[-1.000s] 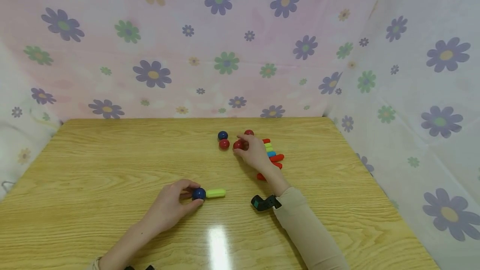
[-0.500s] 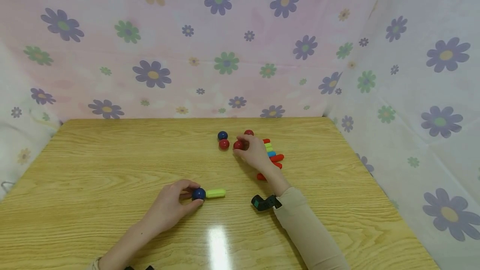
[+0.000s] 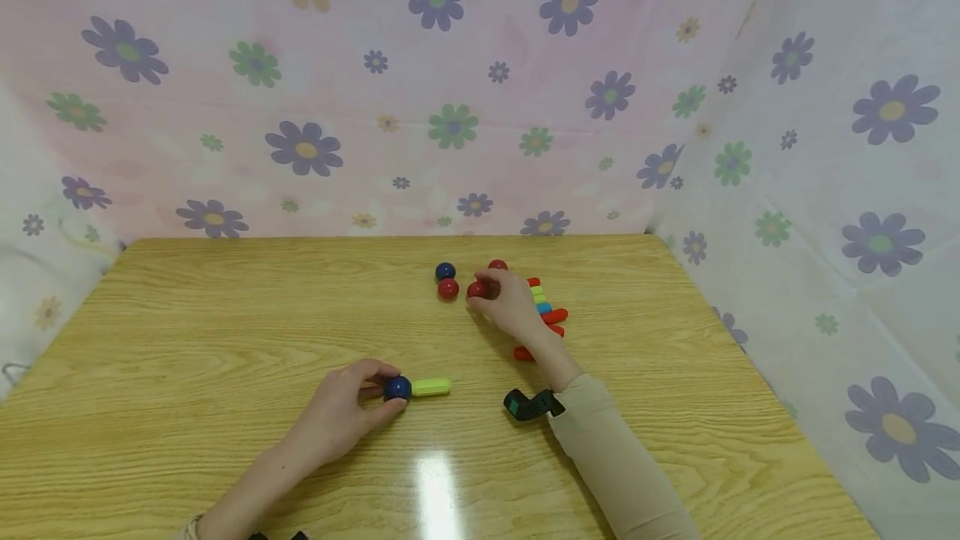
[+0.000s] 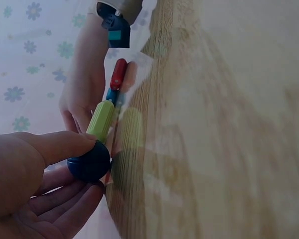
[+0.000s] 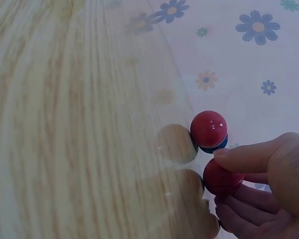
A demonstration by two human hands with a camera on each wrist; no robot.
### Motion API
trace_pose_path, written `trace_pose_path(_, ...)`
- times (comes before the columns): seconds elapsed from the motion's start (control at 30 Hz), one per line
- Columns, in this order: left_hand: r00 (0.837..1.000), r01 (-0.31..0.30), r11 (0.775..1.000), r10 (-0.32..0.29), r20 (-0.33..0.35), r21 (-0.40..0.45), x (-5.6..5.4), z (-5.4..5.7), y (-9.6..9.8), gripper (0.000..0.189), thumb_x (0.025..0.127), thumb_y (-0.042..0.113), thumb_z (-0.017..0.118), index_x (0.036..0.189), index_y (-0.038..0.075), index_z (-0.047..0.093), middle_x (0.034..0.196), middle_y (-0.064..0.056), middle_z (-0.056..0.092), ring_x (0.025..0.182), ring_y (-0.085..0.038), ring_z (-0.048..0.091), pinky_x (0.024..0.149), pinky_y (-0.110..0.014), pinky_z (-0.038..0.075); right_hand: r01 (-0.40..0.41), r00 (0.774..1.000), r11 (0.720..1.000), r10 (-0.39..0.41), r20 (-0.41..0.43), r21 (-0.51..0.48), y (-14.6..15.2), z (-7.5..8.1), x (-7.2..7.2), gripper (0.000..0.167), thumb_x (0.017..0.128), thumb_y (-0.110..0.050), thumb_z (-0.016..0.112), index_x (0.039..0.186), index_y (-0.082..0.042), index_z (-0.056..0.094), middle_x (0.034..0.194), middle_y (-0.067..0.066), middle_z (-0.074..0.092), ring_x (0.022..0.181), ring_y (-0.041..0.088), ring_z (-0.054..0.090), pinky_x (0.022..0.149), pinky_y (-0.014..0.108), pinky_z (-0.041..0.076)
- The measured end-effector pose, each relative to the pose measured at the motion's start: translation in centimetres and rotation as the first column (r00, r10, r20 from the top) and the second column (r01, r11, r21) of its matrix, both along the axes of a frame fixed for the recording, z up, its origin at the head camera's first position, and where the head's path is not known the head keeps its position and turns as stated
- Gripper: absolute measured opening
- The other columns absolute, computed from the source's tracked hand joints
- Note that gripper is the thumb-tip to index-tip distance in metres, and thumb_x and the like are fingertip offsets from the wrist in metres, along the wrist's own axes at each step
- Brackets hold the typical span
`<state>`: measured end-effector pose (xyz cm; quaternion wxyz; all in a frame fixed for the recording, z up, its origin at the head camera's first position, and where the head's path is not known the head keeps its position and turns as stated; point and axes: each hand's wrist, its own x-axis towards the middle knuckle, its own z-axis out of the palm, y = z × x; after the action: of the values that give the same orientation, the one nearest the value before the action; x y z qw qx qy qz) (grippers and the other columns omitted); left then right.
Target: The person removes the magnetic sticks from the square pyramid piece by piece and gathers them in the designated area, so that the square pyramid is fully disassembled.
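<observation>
My left hand (image 3: 341, 411) pinches a dark blue ball (image 3: 398, 388) between thumb and fingers on the table. A ribbed yellow-green stick (image 3: 431, 387) extends to the right from that ball, its near end against it. Farther back, my right hand (image 3: 510, 304) holds a red ball (image 5: 222, 178) between thumb and fingers; it sits on the table. Just left of it lies another red ball (image 3: 447, 288), with a second blue ball (image 3: 446, 272) right behind. One more red ball (image 3: 498, 266) shows beyond the right hand's fingers, partly covered.
Several short sticks lie beside and partly under the right wrist: red sticks (image 3: 553, 317), a blue stick (image 3: 543, 307) and yellow-green sticks (image 3: 537, 293). The wooden table (image 3: 247, 315) meets a flowered cloth (image 3: 480, 90) at the back and right. Black wrist cameras (image 3: 531, 405) hang at the sleeves.
</observation>
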<state>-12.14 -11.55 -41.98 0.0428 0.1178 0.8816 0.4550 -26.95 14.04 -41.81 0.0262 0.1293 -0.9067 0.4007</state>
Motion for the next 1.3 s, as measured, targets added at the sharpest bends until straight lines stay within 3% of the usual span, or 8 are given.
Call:
trace_pose_path(0.27,1.0,-0.007,1.0,0.007,0.005,0.01,0.0,0.0,0.0,0.031,0.085,0.009,0.08,0.113,0.004,0.068,0.11,-0.008,0.069,0.1,-0.02,0.07,0.086,-0.026,0.058,-0.006,0.998,0.995,0.013,0.064,-0.102,0.3,0.7,0.2,0.052,0.091,-0.015,0.075,0.139,-0.004,0.058,0.138,0.012,0.06,0.126,0.03,0.058,0.104,0.043,0.05)
trace_pose_path(0.53,1.0,-0.023,1.0,0.023,0.008,0.015,0.1,0.1,0.0,0.031,0.084,0.009,0.08,0.112,0.005,0.069,0.11,-0.007,0.069,0.1,-0.019,0.07,0.085,-0.026,0.058,-0.006,0.998,0.996,0.011,0.06,-0.088,0.5,0.7,0.1,0.051,0.092,-0.016,0.074,0.139,-0.005,0.057,0.138,0.012,0.06,0.129,0.031,0.056,0.106,0.044,0.048)
trace_pose_path(0.73,1.0,-0.028,1.0,0.028,0.013,0.01,0.2,0.2,0.0,0.032,0.084,0.01,0.081,0.113,0.005,0.069,0.111,-0.007,0.07,0.099,-0.019,0.07,0.085,-0.027,0.058,-0.027,0.999,0.994,0.024,-0.023,-0.105,0.1,2.1,0.7,0.047,0.091,-0.014,0.074,0.135,-0.003,0.061,0.134,0.014,0.062,0.125,0.035,0.057,0.106,0.046,0.048)
trace_pose_path(0.87,0.999,-0.03,1.0,0.03,0.019,0.011,0.1,0.2,0.1,0.032,0.084,0.011,0.081,0.113,0.006,0.069,0.11,-0.006,0.07,0.099,-0.018,0.07,0.085,-0.027,0.058,-0.141,0.987,0.986,0.134,-0.084,-0.092,-0.8,3.6,2.5,0.045,0.089,-0.015,0.076,0.13,-0.003,0.064,0.13,0.015,0.065,0.12,0.034,0.06,0.103,0.048,0.05)
trace_pose_path(1.0,1.0,-0.023,1.0,0.023,0.019,0.017,0.0,0.1,0.0,0.031,0.084,0.012,0.081,0.113,0.007,0.069,0.11,-0.006,0.07,0.099,-0.017,0.07,0.085,-0.027,0.058,-0.306,0.952,0.949,0.307,0.002,-0.081,-1.8,3.5,5.1,0.041,0.089,-0.019,0.077,0.126,-0.004,0.067,0.124,0.01,0.069,0.116,0.027,0.063,0.101,0.044,0.051)
trace_pose_path(1.13,1.0,-0.014,1.0,0.014,0.008,0.011,0.0,0.1,-0.1,0.031,0.085,0.012,0.081,0.113,0.007,0.069,0.11,-0.005,0.07,0.1,-0.018,0.07,0.086,-0.027,0.058,-0.448,0.885,0.892,0.451,0.116,-0.055,-2.6,2.5,7.3,0.039,0.09,-0.026,0.077,0.123,-0.008,0.069,0.12,0.003,0.071,0.112,0.018,0.065,0.099,0.037,0.052)
trace_pose_path(1.3,1.0,0.012,1.0,-0.012,-0.008,0.012,-0.1,0.1,-0.1,0.031,0.086,0.012,0.08,0.114,0.006,0.068,0.11,-0.006,0.07,0.102,-0.02,0.07,0.087,-0.028,0.058,-0.521,0.831,0.85,0.525,0.18,-0.077,-3.0,1.3,8.5,0.035,0.089,-0.025,0.078,0.12,-0.011,0.071,0.115,0.0,0.072,0.109,0.012,0.067,0.097,0.028,0.052)
